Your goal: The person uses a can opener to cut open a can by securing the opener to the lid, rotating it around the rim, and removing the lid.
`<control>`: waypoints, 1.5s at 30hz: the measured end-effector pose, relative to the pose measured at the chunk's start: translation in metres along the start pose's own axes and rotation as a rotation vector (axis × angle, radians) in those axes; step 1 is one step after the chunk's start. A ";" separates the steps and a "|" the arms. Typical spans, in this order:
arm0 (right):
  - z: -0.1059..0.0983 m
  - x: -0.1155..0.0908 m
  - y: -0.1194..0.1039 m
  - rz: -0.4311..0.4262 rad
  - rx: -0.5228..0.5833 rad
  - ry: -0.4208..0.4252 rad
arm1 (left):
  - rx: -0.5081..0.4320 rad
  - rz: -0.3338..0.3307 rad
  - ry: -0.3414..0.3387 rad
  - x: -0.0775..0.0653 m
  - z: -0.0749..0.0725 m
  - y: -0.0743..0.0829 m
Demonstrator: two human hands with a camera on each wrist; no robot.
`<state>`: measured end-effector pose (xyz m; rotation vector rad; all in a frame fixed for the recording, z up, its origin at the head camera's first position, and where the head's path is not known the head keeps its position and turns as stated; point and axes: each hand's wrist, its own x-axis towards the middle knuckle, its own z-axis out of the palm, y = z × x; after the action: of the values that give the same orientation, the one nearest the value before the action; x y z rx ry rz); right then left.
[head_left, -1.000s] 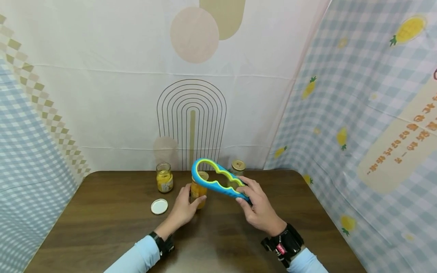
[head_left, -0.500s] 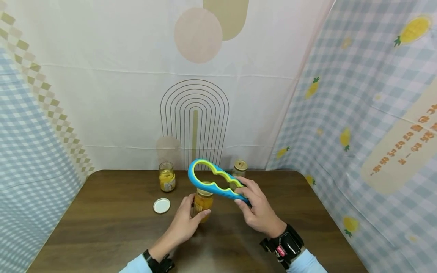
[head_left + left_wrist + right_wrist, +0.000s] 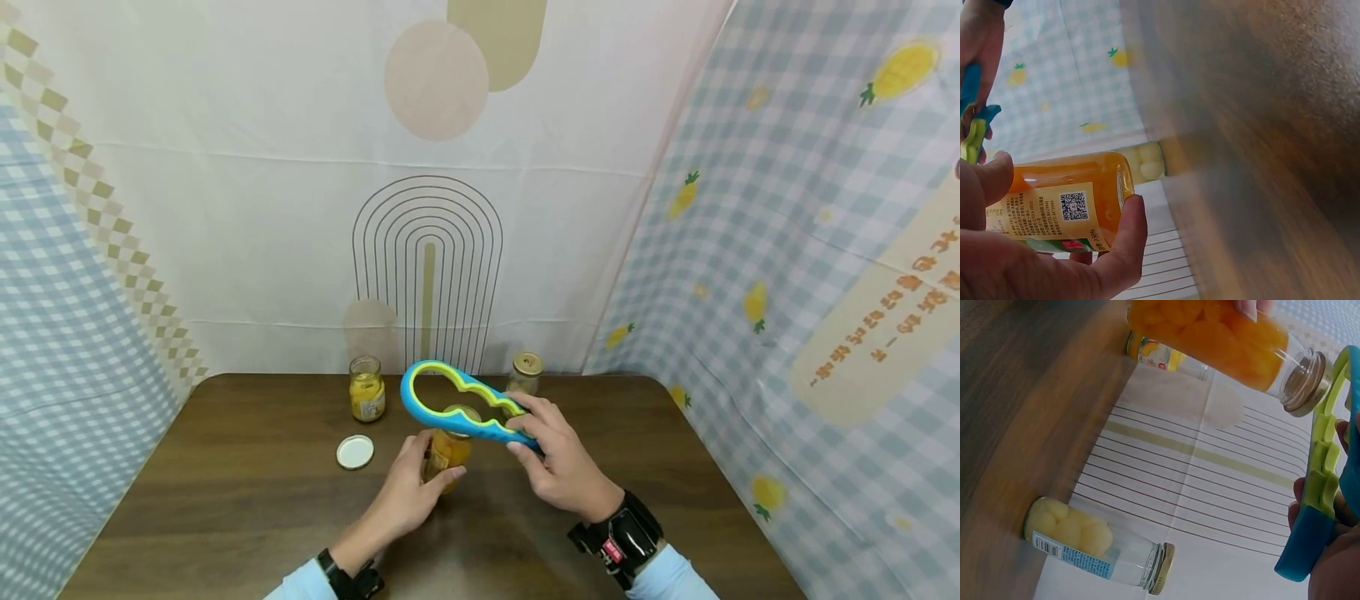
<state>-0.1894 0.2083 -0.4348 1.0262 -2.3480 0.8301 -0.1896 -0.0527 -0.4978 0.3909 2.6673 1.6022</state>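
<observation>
My left hand (image 3: 405, 483) grips a glass jar of orange fruit pieces (image 3: 452, 450), which seems raised off the table, with a finger by its base in the left wrist view. Its label (image 3: 1063, 209) carries a QR code. My right hand (image 3: 558, 458) holds a jar opener (image 3: 457, 425) by its handle end, blue outside with a wavy lime-green inner edge. From the head, the opener's loop overlaps the jar's top. In the right wrist view the gold lid (image 3: 1310, 384) lies close beside the opener's green edge; I cannot tell if they touch.
A lidless jar of yellow fruit (image 3: 367, 393) stands back left, a white lid (image 3: 355, 452) lying in front of it on the brown table (image 3: 225, 483). A lidded jar of pale fruit (image 3: 1069, 531) stands at the back right. Cloth hangs behind and at both sides.
My left hand has brought the orange-fruit jar nearer to me and slightly right. The jar opener has shifted left and a little down over the jar's top.
</observation>
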 end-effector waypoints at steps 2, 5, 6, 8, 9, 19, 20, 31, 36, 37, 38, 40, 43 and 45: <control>0.000 0.001 -0.001 0.003 -0.005 -0.011 | 0.000 0.011 -0.002 0.000 0.001 0.001; -0.001 0.002 -0.003 0.002 -0.022 -0.027 | -0.010 0.033 0.005 0.001 0.003 0.004; -0.002 0.003 -0.003 0.000 -0.029 -0.034 | -0.014 0.044 0.010 0.002 0.003 0.006; -0.003 0.004 -0.004 -0.004 -0.046 -0.050 | -0.036 0.051 0.016 0.002 0.004 0.008; -0.003 0.005 -0.005 -0.005 -0.053 -0.059 | -0.047 0.054 0.018 0.003 0.004 0.009; -0.011 0.008 -0.006 0.016 -0.091 -0.124 | -0.073 0.062 0.028 0.002 0.004 0.008; -0.012 0.008 -0.006 0.020 -0.093 -0.130 | -0.076 0.056 0.028 0.002 0.005 0.008; -0.014 0.009 -0.010 0.025 -0.127 -0.156 | -0.056 0.045 0.051 0.002 0.006 0.004; -0.013 0.008 -0.011 0.031 -0.122 -0.165 | -0.050 0.060 0.047 0.003 0.007 0.001; -0.013 0.008 -0.010 0.029 -0.121 -0.164 | -0.050 0.060 0.047 0.003 0.007 0.000; -0.012 0.007 -0.009 0.028 -0.120 -0.163 | -0.049 0.063 0.045 0.003 0.007 0.000; -0.011 0.006 -0.008 0.034 -0.112 -0.163 | -0.053 0.059 0.040 0.003 0.007 0.000; -0.008 0.003 -0.006 0.053 -0.100 -0.167 | -0.052 0.051 0.032 0.002 0.007 -0.001; -0.008 0.001 -0.005 0.071 -0.090 -0.171 | -0.056 0.044 0.020 0.002 0.008 -0.002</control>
<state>-0.1849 0.2098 -0.4264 1.0176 -2.5531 0.6786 -0.1910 -0.0467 -0.5031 0.4380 2.6396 1.6976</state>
